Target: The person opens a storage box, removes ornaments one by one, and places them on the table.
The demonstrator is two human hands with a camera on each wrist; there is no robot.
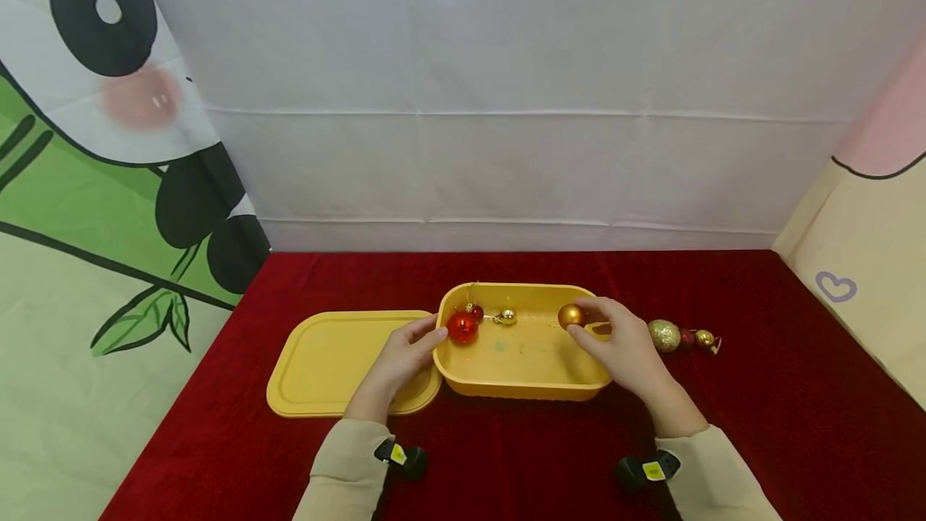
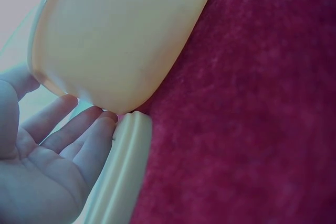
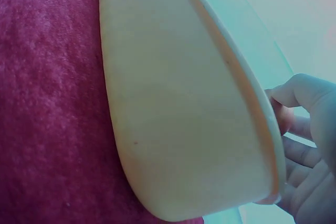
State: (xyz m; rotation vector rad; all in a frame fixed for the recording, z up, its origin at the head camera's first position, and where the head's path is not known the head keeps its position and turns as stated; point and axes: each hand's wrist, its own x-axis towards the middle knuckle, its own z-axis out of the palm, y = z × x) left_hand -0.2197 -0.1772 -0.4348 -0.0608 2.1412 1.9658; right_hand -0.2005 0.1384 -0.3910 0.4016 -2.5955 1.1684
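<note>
**Gold bauble held over open yellow box**

Small, round, shiny gold bauble (image 1: pixel 571 315), poised just above the right end of the yellow box (image 1: pixel 521 383), inside its rim. Pinched between thumb and forefinger of the right hand (image 1: pixel 628 352); remaining fingers (image 1: pixel 600 326) loosely curled over the box's right edge. In the right wrist view, only the box's pale outer wall (image 3: pixel 178 119) and curled fingers (image 3: pixel 302 90) beyond the rim; bauble hidden there.

Left hand (image 1: pixel 400 360) laid against the box's left end, fingers (image 2: pixel 79 129) nearly straight and relaxed, tips touching the outer wall (image 2: pixel 115 40), gripping nothing. Resting partly on the yellow lid (image 1: pixel 325 360), flat on the surface just left of the box and touching it.

Inside the box, at the left end: large red bauble (image 1: pixel 462 327), smaller red one (image 1: pixel 477 313) behind it, small gold one (image 1: pixel 508 317) beside.

On the red surface (image 1: pixel 760 392), just right of the box: glittery gold bauble (image 1: pixel 663 335), small red bauble (image 1: pixel 686 337), small gold bauble (image 1: pixel 705 338), in a row.
</note>
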